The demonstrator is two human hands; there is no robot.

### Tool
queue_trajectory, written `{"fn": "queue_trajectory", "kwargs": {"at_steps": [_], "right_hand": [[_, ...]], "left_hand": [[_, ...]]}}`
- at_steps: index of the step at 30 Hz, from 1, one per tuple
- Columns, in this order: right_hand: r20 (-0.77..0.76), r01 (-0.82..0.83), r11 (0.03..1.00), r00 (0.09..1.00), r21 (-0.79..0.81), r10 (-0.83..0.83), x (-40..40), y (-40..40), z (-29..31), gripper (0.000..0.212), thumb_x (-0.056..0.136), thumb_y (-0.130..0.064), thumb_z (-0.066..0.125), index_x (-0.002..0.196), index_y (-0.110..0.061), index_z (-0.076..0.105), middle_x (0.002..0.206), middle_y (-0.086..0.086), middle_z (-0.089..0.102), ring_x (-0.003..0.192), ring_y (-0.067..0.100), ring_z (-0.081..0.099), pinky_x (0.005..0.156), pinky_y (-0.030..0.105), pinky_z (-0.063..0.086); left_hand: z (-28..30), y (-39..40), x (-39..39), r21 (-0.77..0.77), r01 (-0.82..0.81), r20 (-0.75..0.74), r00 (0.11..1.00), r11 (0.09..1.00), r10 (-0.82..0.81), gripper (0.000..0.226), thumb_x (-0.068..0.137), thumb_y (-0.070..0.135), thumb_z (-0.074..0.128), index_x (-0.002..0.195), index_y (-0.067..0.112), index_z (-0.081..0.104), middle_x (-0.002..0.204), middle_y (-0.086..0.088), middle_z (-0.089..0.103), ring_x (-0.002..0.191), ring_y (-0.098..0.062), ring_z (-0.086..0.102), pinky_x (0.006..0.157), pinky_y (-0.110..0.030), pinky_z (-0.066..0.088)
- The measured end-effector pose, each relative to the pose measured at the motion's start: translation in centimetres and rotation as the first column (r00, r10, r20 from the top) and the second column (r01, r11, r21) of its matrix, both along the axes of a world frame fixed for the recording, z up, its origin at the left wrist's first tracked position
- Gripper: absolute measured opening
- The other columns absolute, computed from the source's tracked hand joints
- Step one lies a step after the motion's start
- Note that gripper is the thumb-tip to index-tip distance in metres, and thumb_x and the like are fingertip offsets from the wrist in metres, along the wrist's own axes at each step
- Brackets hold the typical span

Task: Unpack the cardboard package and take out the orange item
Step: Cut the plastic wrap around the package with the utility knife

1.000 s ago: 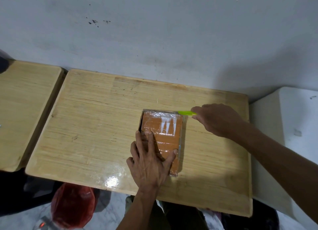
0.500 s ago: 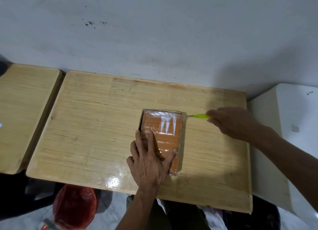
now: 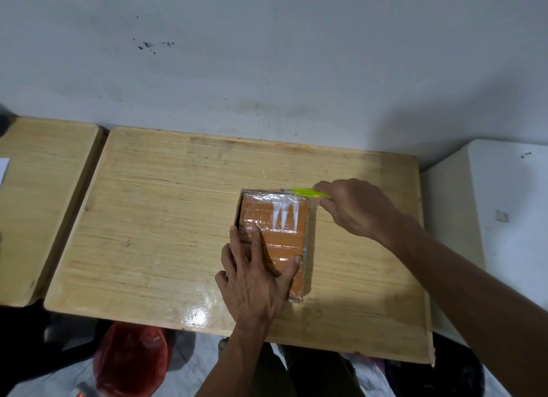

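Note:
A brown cardboard package (image 3: pixel 281 233) wrapped in shiny clear tape lies flat near the middle of the wooden table (image 3: pixel 166 224). My left hand (image 3: pixel 255 281) presses flat on the package's near half, fingers spread. My right hand (image 3: pixel 358 206) grips a small yellow-green cutter (image 3: pixel 308 192), whose tip touches the package's far right corner. No orange item can be seen; the package is closed.
A second wooden table (image 3: pixel 44 200) stands to the left with a gap between. A white box-like surface (image 3: pixel 504 218) sits to the right. The grey wall runs close behind. A red plastic bag (image 3: pixel 130 358) lies on the floor under the near edge.
My right hand drew the cutter away to the right, then came back left so its tip is again at the package's far right corner. My left hand stayed put.

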State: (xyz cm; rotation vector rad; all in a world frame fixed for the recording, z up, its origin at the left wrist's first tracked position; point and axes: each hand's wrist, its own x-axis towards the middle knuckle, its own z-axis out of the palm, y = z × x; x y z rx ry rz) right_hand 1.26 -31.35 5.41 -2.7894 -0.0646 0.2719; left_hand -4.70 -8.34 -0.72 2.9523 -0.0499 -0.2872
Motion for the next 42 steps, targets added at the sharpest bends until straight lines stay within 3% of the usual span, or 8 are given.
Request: {"fn": "queue_trajectory", "kwargs": {"at_steps": [8,12,18,22,28,32,37,42], "right_hand": [[0.054,-0.081,0.997,0.995,-0.008,0.081,-0.1,0.0,0.2,0.027,0.099,-0.04,0.046,0.121,-0.028,0.056,0.089,0.0,0.067,0.076,0.025,0.063,0.066,0.038,0.054],[0.057,-0.063,0.993,0.996,-0.098,0.068,0.7,0.3,-0.4,0.027,0.1,-0.042,0.042,0.121,-0.029,0.054,0.092,-0.001,0.067,0.079,0.024,0.065,0.063,0.033,0.051],[0.054,-0.061,0.993,0.996,-0.104,0.067,1.0,0.0,-0.5,0.03,0.1,-0.043,0.043,0.124,-0.03,0.055,0.092,0.0,0.067,0.079,0.025,0.066,0.065,0.035,0.054],[0.04,-0.101,0.99,0.994,-0.098,0.105,0.5,-0.3,-0.3,0.027,0.1,-0.04,0.044,0.121,-0.027,0.056,0.087,-0.001,0.066,0.071,0.022,0.063,0.062,0.035,0.053],[0.029,-0.16,0.968,0.985,-0.194,0.169,-0.4,-2.1,-0.4,0.024,0.099,-0.041,0.044,0.112,-0.025,0.056,0.071,-0.009,0.051,0.054,0.013,0.052,0.048,0.024,0.037],[0.019,-0.176,0.96,0.983,-0.216,0.185,-0.1,-2.4,-0.2,0.023,0.099,-0.04,0.046,0.111,-0.023,0.056,0.069,-0.009,0.047,0.052,0.013,0.047,0.045,0.021,0.024],[-0.068,-0.167,0.964,0.985,-0.208,0.156,0.0,-3.4,0.5,0.025,0.1,-0.042,0.041,0.115,-0.027,0.053,0.076,-0.008,0.046,0.067,0.016,0.05,0.054,0.027,0.035],[-0.089,-0.096,0.994,0.992,-0.046,0.091,-1.0,-3.3,0.0,0.02,0.098,-0.043,0.04,0.103,-0.028,0.053,0.076,-0.007,0.054,0.077,0.026,0.058,0.067,0.039,0.051]], "left_hand": [[0.1,0.0,0.0,-0.011,-0.005,0.0,1.0,1.0,0.005,0.102,0.073,0.095,0.03,0.155,0.035,0.029,0.167,-0.006,0.011,0.142,-0.034,0.03,0.094,-0.049,0.041],[0.0,0.1,-0.1,-0.02,-0.001,0.0,1.0,1.0,0.001,0.102,0.073,0.096,0.03,0.155,0.035,0.027,0.167,-0.005,0.01,0.143,-0.033,0.028,0.095,-0.049,0.04],[0.1,0.1,-0.1,-0.013,0.001,0.008,1.0,1.0,-0.001,0.101,0.074,0.095,0.031,0.154,0.034,0.03,0.167,-0.006,0.011,0.142,-0.033,0.03,0.093,-0.048,0.041],[0.1,0.0,-0.1,-0.01,-0.005,0.01,1.0,1.0,0.006,0.102,0.073,0.095,0.032,0.154,0.034,0.031,0.167,-0.006,0.012,0.142,-0.033,0.031,0.093,-0.048,0.041],[0.1,0.1,-0.1,-0.02,0.006,0.008,1.0,1.0,-0.006,0.101,0.073,0.095,0.032,0.154,0.034,0.031,0.167,-0.006,0.012,0.142,-0.033,0.031,0.093,-0.048,0.041],[0.1,0.1,0.0,-0.029,0.012,0.006,1.0,1.0,-0.012,0.1,0.074,0.094,0.034,0.154,0.033,0.031,0.166,-0.006,0.013,0.141,-0.033,0.031,0.093,-0.048,0.041],[0.1,0.2,0.0,-0.045,0.032,0.01,0.999,0.998,-0.031,0.097,0.074,0.093,0.036,0.151,0.034,0.036,0.166,-0.004,0.014,0.14,-0.03,0.032,0.091,-0.045,0.041],[-0.1,0.2,-0.1,-0.042,0.031,0.018,0.999,0.999,-0.03,0.095,0.076,0.092,0.037,0.151,0.034,0.037,0.166,-0.004,0.017,0.138,-0.028,0.034,0.088,-0.044,0.042]]}}
